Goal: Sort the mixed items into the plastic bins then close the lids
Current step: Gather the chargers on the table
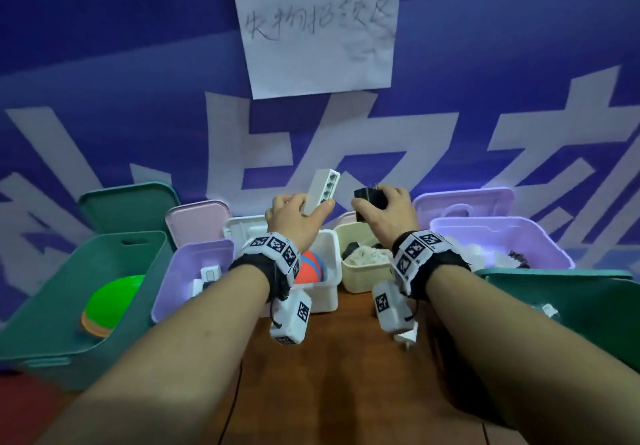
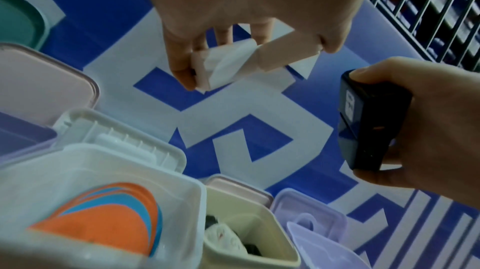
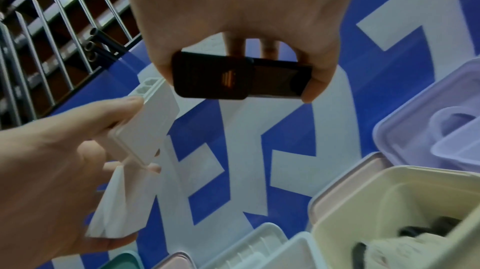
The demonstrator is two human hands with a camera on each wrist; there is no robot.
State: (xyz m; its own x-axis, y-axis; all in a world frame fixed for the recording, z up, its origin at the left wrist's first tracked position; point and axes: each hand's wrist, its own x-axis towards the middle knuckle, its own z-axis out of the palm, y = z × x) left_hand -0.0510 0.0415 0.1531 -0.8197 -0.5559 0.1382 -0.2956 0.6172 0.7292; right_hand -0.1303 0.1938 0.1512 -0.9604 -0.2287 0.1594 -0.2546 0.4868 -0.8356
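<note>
Now, left to right: left hand point(image 1: 294, 217) has its grip around one white port hub point(image 1: 322, 190), right hand point(image 1: 386, 216) clutches one black adapter point(image 1: 369, 198), both raised above six open bins on the worktop point(image 1: 346, 375).

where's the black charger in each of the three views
Head: black charger right of centre, gripped by the right hand.
Left wrist: right edge.
Right wrist: upper centre, under the palm.
Shared landmark: the cream bin.
</note>
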